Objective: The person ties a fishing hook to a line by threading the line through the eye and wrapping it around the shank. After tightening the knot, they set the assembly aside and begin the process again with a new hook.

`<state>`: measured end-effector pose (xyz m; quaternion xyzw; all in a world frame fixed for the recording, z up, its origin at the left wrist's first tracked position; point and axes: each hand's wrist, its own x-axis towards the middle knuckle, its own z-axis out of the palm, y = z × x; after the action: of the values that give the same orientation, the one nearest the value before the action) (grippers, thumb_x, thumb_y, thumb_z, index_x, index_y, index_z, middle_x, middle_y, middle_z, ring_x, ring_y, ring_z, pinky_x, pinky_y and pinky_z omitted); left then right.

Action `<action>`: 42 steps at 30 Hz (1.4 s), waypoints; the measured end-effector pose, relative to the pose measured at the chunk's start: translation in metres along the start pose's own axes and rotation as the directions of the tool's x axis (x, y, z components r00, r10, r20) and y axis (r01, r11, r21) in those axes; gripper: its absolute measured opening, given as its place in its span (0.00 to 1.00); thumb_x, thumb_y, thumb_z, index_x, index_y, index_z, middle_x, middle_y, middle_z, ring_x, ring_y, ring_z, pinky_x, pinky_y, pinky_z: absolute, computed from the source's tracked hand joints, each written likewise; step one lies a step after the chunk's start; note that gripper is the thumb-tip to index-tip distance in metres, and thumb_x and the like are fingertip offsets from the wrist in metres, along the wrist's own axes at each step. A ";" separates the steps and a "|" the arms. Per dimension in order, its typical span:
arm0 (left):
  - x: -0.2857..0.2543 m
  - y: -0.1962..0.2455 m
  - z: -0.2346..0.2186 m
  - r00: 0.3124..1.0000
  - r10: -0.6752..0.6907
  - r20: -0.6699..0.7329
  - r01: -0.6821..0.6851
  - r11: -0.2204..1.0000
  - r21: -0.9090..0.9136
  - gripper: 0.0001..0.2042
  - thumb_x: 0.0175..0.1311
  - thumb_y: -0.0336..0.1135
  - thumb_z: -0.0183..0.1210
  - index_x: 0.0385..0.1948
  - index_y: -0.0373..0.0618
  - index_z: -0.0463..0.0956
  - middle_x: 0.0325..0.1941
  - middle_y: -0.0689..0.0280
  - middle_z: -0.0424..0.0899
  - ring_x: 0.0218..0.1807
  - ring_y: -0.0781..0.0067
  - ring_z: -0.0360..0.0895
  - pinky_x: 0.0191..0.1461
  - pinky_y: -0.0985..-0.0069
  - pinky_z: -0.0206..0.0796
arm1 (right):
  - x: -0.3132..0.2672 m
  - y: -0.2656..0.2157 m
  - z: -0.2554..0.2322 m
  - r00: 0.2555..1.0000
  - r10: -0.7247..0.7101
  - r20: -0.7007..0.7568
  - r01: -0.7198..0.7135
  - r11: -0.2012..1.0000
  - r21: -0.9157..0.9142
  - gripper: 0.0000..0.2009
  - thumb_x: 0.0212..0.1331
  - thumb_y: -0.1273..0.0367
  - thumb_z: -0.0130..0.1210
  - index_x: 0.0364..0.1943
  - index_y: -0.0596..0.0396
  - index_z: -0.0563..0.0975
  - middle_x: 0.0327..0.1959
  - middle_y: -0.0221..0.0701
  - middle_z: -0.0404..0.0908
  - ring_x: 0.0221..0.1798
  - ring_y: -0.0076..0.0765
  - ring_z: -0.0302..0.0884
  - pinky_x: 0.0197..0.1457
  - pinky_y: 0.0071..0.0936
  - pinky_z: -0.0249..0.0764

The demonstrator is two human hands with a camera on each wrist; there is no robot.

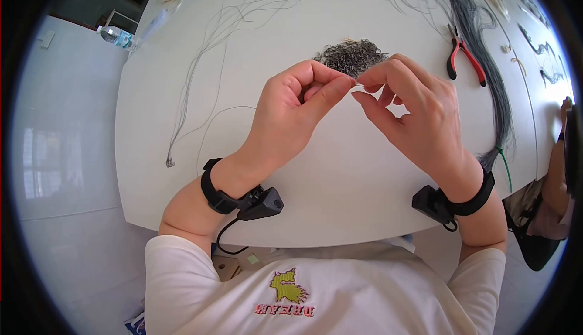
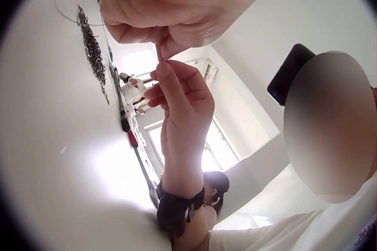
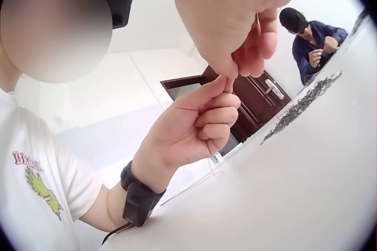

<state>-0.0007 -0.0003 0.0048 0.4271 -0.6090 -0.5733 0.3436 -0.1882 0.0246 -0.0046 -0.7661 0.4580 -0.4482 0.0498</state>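
Note:
My left hand (image 1: 291, 101) pinches a thin line (image 3: 210, 164) between thumb and index finger, its other fingers curled in. In the head view the line (image 1: 228, 108) comes out behind that hand and curves down across the table. Close against the left fingertips is my right hand (image 1: 419, 113), its bent index fingertip touching there and its thumb held a little apart. Whatever tiny thing lies between the fingertips is hidden. Just beyond both hands lies a pile of small dark metal hooks (image 1: 349, 55).
On the white table (image 1: 340, 195), loose thin lines (image 1: 209, 43) spread at the left, ending in a small cluster (image 1: 170, 162). Red-handled pliers (image 1: 466, 58) lie right, beside a long bundle of dark strands (image 1: 498, 86) with a green tie (image 1: 500, 151). Other people sit nearby.

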 end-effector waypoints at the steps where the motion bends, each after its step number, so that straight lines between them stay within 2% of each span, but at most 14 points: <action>1: 0.000 -0.001 -0.001 1.000 0.008 0.000 -0.008 1.000 0.005 0.07 0.69 0.37 0.60 0.37 0.44 0.79 0.20 0.83 0.65 0.22 0.93 0.51 0.24 0.87 0.41 | 0.000 0.000 -0.001 1.000 0.002 0.017 -0.003 1.000 0.008 0.07 0.50 0.76 0.64 0.27 0.53 0.76 0.25 0.26 0.78 0.22 0.27 0.77 0.23 0.22 0.71; 2: 0.000 -0.001 -0.001 1.000 0.017 -0.001 -0.017 1.000 0.009 0.07 0.69 0.37 0.60 0.37 0.44 0.80 0.20 0.83 0.65 0.22 0.93 0.51 0.24 0.87 0.41 | 0.000 0.000 -0.001 0.999 0.004 0.034 -0.005 1.000 0.017 0.07 0.49 0.79 0.64 0.28 0.56 0.77 0.25 0.27 0.79 0.23 0.23 0.77 0.25 0.18 0.73; 9: 0.001 -0.004 -0.003 1.000 0.013 0.026 -0.013 1.000 0.028 0.06 0.68 0.35 0.61 0.37 0.44 0.80 0.22 0.82 0.71 0.22 0.93 0.53 0.24 0.88 0.42 | -0.001 0.002 -0.001 0.998 0.016 0.057 -0.018 0.999 0.038 0.06 0.50 0.81 0.63 0.27 0.58 0.77 0.24 0.29 0.77 0.23 0.25 0.76 0.26 0.19 0.74; 11: 0.001 -0.002 -0.004 0.998 0.006 0.056 -0.007 1.000 0.008 0.05 0.68 0.33 0.61 0.38 0.43 0.80 0.24 0.81 0.73 0.25 0.94 0.57 0.27 0.89 0.47 | 0.000 0.002 0.001 1.000 -0.003 0.009 0.003 0.998 0.056 0.06 0.50 0.76 0.62 0.26 0.52 0.75 0.23 0.26 0.77 0.20 0.29 0.76 0.21 0.25 0.67; 17: 0.004 -0.004 -0.006 0.997 0.016 0.074 -0.017 1.000 0.014 0.04 0.67 0.31 0.61 0.39 0.42 0.79 0.27 0.80 0.74 0.31 0.94 0.63 0.34 0.90 0.53 | 0.001 0.002 -0.001 0.999 -0.017 0.027 0.015 0.999 0.040 0.07 0.47 0.77 0.61 0.26 0.51 0.75 0.23 0.26 0.76 0.20 0.30 0.76 0.21 0.25 0.67; 24: 0.004 -0.002 -0.007 0.999 0.008 0.050 -0.012 0.998 0.062 0.04 0.68 0.32 0.60 0.37 0.43 0.79 0.27 0.80 0.75 0.26 0.94 0.59 0.29 0.90 0.49 | 0.000 0.003 0.000 0.999 0.017 0.031 -0.019 0.999 0.050 0.06 0.49 0.76 0.62 0.26 0.52 0.75 0.23 0.26 0.78 0.20 0.31 0.76 0.22 0.25 0.67; 29: 0.006 -0.003 -0.009 0.996 -0.048 0.079 0.049 0.999 -0.013 0.05 0.67 0.34 0.61 0.37 0.43 0.81 0.26 0.79 0.75 0.21 0.93 0.54 0.24 0.88 0.43 | 0.000 0.004 -0.001 0.999 0.025 0.038 -0.026 0.998 0.049 0.06 0.49 0.76 0.62 0.27 0.52 0.75 0.23 0.27 0.78 0.19 0.32 0.75 0.22 0.26 0.68; 36: 0.006 -0.002 -0.010 0.990 -0.101 0.101 0.109 0.991 -0.078 0.06 0.66 0.34 0.62 0.37 0.43 0.81 0.26 0.79 0.75 0.20 0.92 0.53 0.23 0.88 0.42 | 0.000 0.004 -0.002 0.998 0.034 0.045 -0.036 0.998 0.054 0.06 0.49 0.76 0.62 0.26 0.53 0.75 0.23 0.27 0.78 0.19 0.32 0.76 0.22 0.26 0.68; 42: 0.006 -0.001 -0.009 0.992 -0.096 0.086 0.103 0.992 -0.078 0.05 0.66 0.33 0.62 0.37 0.43 0.81 0.26 0.79 0.75 0.20 0.93 0.53 0.23 0.88 0.41 | 0.001 0.000 -0.004 0.993 0.072 0.088 -0.077 0.996 0.051 0.08 0.48 0.74 0.63 0.30 0.50 0.76 0.28 0.25 0.79 0.21 0.31 0.77 0.23 0.27 0.69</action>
<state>0.0054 -0.0096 0.0044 0.4186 -0.5765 -0.6313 0.3066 -0.1907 0.0249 -0.0016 -0.7655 0.4715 -0.4247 0.1068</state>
